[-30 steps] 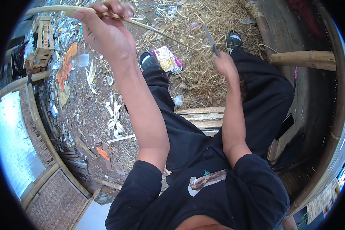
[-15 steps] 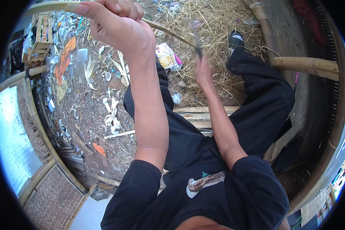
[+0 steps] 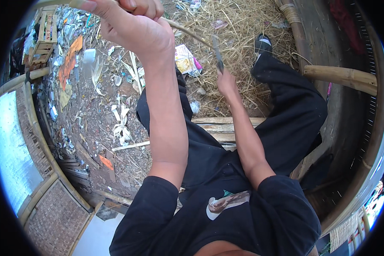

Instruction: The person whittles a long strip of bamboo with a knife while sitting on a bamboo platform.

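Observation:
At the top of the view, my left hand (image 3: 134,32) is closed around a long, thin bamboo strip (image 3: 187,30). One end of the strip runs out past the upper left rim; the other slants down to the right. My right hand (image 3: 227,83) grips a knife (image 3: 218,55), its narrow grey blade pointing up and away from me. The strip's lower end meets the blade, or lies right beside it; which of the two I cannot tell. Most of the knife's handle is hidden in my fist.
Dry straw-like shavings (image 3: 239,21) cover the ground ahead. Litter and pale peelings (image 3: 122,126) lie on the dirt to the left, near a wooden crate (image 3: 46,32). A bamboo pole (image 3: 341,77) juts in from the right. Wooden slats (image 3: 213,128) show between my legs.
The knife, smeared by motion before, now shows sharply with its blade upright. My left hand and the strip have shifted only slightly.

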Available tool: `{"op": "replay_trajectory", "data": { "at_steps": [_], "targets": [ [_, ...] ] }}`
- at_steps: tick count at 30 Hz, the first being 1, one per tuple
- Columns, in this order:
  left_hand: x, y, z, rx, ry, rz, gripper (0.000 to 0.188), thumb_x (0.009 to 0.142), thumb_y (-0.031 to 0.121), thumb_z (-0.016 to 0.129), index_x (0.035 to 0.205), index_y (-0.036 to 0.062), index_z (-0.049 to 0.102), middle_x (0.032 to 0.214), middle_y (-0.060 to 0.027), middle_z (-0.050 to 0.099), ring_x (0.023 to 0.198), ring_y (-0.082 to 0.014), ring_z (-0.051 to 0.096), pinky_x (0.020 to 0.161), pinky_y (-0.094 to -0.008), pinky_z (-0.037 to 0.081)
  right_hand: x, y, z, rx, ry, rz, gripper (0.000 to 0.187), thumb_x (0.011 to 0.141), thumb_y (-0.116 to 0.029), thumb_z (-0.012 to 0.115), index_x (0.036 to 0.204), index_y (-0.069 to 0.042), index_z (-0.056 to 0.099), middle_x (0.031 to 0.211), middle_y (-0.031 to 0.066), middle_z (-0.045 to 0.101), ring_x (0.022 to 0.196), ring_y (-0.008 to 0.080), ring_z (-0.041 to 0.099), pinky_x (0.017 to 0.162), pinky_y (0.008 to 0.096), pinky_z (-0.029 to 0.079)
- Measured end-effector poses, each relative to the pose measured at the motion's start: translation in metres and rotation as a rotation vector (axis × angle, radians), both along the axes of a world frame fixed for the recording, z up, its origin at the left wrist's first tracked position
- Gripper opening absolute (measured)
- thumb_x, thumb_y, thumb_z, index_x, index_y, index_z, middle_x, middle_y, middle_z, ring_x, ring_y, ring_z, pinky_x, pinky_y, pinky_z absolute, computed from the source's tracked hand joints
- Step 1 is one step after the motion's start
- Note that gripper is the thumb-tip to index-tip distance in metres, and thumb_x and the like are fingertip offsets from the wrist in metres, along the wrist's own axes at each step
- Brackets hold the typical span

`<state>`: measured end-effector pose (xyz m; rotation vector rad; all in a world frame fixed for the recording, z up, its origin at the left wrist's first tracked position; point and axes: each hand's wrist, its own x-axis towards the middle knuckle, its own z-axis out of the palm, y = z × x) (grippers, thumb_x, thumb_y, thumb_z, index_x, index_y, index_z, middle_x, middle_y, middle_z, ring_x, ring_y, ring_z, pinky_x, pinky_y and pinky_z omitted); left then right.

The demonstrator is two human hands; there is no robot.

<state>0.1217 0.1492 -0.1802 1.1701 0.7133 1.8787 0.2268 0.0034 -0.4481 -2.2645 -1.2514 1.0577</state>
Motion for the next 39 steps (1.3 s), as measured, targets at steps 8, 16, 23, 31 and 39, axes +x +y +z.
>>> {"op": "replay_trajectory", "data": {
  "at_steps": [8, 16, 23, 31, 39],
  "targets": [
    [-0.004, -0.002, -0.001, 0.019, 0.024, -0.005, 0.064, 0.087, 0.069, 0.031, 0.055, 0.0132, 0.033, 0.042, 0.0046, 0.018, 0.037, -0.0085, 0.014, 0.038, -0.0257, 0.012, -0.013, 0.023, 0.057, 0.758, 0.311, -0.417, 0.029, 0.098, -0.027, 0.039, 0.094, 0.001, 0.046, 0.055, 0.0083, 0.045, 0.044, 0.0232, 0.047, 0.046, 0.0384, 0.038],
    [0.0, 0.001, -0.003, 0.001, 0.003, 0.063, 0.062, 0.089, 0.066, 0.029, 0.058, 0.0131, 0.036, 0.042, 0.0048, 0.019, 0.036, -0.0083, 0.016, 0.038, -0.0257, 0.015, -0.021, 0.0, -0.014, 0.248, 0.09, -0.276, 0.028, 0.098, -0.027, 0.036, 0.102, -0.001, 0.047, 0.058, 0.0079, 0.048, 0.049, 0.0183, 0.047, 0.049, 0.0379, 0.039],
    [0.004, -0.003, -0.003, 0.037, -0.041, 0.081, 0.049, 0.093, 0.053, 0.037, 0.067, 0.0127, 0.041, 0.049, 0.0054, 0.024, 0.039, -0.0066, 0.019, 0.038, -0.0246, 0.018, -0.028, 0.015, 0.051, 0.141, 0.435, -0.303, 0.035, 0.099, -0.032, 0.032, 0.104, 0.0, 0.047, 0.062, 0.0094, 0.054, 0.053, 0.0233, 0.053, 0.051, 0.0413, 0.04],
    [0.008, -0.006, 0.002, -0.036, 0.027, 0.13, 0.06, 0.091, 0.063, 0.029, 0.057, 0.014, 0.034, 0.042, 0.0051, 0.021, 0.035, -0.0078, 0.018, 0.038, -0.0247, 0.015, -0.018, 0.027, 0.085, 0.507, 0.229, -0.304, 0.035, 0.097, -0.029, 0.038, 0.106, 0.004, 0.045, 0.075, 0.0243, 0.058, 0.07, 0.0364, 0.061, 0.057, 0.0453, 0.041],
    [0.004, -0.001, 0.0, -0.035, 0.007, 0.132, 0.061, 0.091, 0.063, 0.027, 0.056, 0.0144, 0.034, 0.042, 0.0046, 0.021, 0.035, -0.0083, 0.017, 0.038, -0.0243, 0.015, -0.012, 0.035, 0.042, 0.151, 0.114, -0.121, 0.03, 0.096, -0.023, 0.04, 0.108, 0.005, 0.045, 0.071, 0.0254, 0.058, 0.073, 0.0444, 0.061, 0.064, 0.0508, 0.046]
  ]
}}
